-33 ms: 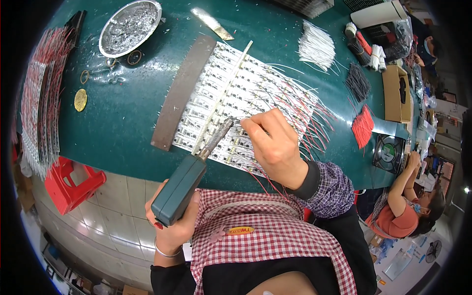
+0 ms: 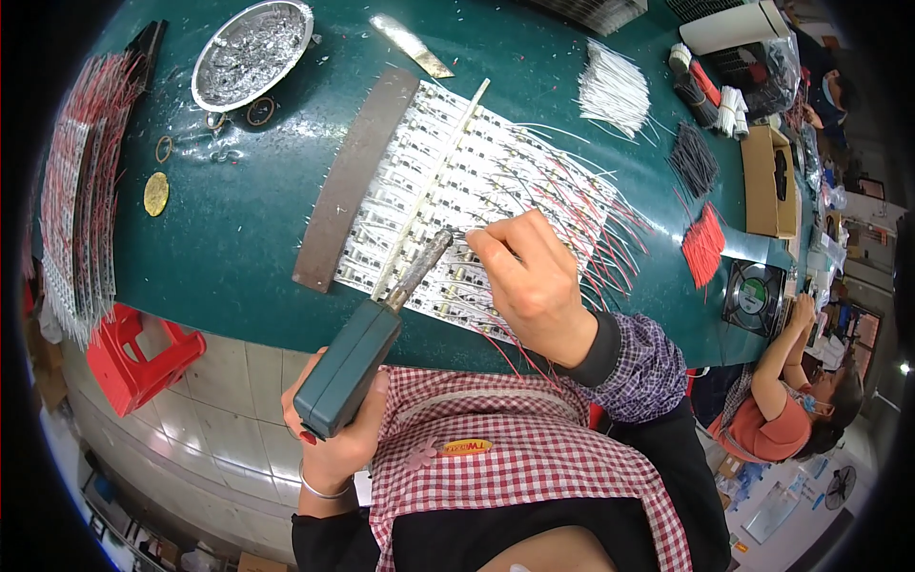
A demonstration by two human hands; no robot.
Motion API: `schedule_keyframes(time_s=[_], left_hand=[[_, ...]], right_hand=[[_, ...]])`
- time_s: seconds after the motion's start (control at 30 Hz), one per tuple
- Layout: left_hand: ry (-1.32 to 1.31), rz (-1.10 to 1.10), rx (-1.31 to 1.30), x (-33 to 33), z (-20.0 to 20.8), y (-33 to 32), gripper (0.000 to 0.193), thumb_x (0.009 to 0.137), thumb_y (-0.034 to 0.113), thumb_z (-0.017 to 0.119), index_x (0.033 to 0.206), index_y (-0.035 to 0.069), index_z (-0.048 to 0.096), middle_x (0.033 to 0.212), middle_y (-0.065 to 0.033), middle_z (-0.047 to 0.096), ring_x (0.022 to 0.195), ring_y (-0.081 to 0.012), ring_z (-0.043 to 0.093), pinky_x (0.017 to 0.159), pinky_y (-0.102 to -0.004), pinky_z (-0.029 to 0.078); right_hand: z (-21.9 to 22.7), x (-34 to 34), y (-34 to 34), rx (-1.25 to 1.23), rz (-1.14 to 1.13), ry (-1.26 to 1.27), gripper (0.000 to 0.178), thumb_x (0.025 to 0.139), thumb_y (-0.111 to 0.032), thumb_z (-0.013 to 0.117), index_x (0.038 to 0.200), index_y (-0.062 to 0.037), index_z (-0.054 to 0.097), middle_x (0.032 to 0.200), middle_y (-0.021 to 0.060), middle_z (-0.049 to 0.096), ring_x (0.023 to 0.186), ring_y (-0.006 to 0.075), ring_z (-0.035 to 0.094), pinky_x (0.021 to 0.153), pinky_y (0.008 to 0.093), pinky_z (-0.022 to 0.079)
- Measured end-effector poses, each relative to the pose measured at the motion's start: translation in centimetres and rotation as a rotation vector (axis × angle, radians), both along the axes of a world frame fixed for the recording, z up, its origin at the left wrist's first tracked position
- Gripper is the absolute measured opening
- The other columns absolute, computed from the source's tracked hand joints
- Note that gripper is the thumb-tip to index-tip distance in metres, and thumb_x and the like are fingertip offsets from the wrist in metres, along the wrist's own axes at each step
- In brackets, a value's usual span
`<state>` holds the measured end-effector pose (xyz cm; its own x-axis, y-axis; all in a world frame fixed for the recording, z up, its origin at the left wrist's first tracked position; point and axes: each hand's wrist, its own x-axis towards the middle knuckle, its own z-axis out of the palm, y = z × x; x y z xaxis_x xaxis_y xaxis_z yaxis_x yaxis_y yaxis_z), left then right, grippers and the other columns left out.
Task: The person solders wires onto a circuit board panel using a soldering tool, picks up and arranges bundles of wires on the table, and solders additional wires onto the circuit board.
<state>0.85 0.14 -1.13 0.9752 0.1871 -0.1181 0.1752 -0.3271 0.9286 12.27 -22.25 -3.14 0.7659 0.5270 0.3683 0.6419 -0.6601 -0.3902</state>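
My left hand [image 2: 338,419] is wrapped round the dark green body of a soldering iron [image 2: 348,367]. Its metal tip lies over a panel of white circuit boards [image 2: 400,181], close to the fingertips of my right hand [image 2: 534,276]. Thumb and forefinger there are pinched together on a thin dark wire [image 2: 461,234], mostly hidden by the fingers. Rows of small components cover the panel, and red, black and white wires stick out over its right part. A brown bar [image 2: 357,181] runs along the panel's left edge, and a pale narrow strip [image 2: 434,186] crosses its rows.
A metal bowl of solder scraps [image 2: 253,57] stands far left, near a yellow disc [image 2: 156,194]. Wired boards [image 2: 86,191] are stacked at the left edge. White [image 2: 615,91], black [image 2: 694,162] and red wires [image 2: 703,246] lie right, beside a fan [image 2: 753,297]. A co-worker [image 2: 777,410] sits beyond.
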Motion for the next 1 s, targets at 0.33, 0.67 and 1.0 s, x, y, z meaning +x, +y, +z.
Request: schedule_keyframes(time_s=[0.33, 0.67, 1.0], left_hand=[[-0.081, -0.033, 0.048, 0.3, 0.4, 0.0, 0.017, 0.075, -0.003, 0.073, 0.091, -0.005, 0.069, 0.082, -0.0124, 0.067, 0.063, -0.0204, 0.066, 0.057, -0.0284, 0.051], [-0.053, -0.018, -0.043, -2.2, -1.4, 1.0, 0.03, 0.083, -0.004, 0.073, 0.112, -0.004, 0.065, 0.091, -0.0048, 0.066, 0.069, -0.0094, 0.058, 0.06, -0.0229, 0.046], [-0.051, 0.066, -0.04, -2.9, -1.3, 1.1, 0.034, 0.082, -0.002, 0.074, 0.114, -0.005, 0.065, 0.096, -0.0067, 0.068, 0.072, -0.0108, 0.06, 0.061, -0.0239, 0.048]], right_hand=[[0.1, -0.2, 0.3, -0.05, -0.011, -0.022, 0.031, 0.07, 0.0, 0.061, 0.101, 0.004, 0.064, 0.091, 0.0112, 0.057, 0.083, 0.0255, 0.055, 0.07, 0.0326, 0.049], [0.0, -0.4, 0.4, -0.047, -0.018, -0.027, 0.029, 0.071, 0.0, 0.061, 0.099, 0.0034, 0.063, 0.09, 0.0115, 0.056, 0.083, 0.0262, 0.055, 0.07, 0.0331, 0.049], [4.7, -1.8, -1.0, -0.104, -0.074, 0.026, 0.035, 0.064, 0.004, 0.064, 0.099, 0.0013, 0.064, 0.089, 0.0096, 0.056, 0.081, 0.0257, 0.056, 0.066, 0.0342, 0.049]])
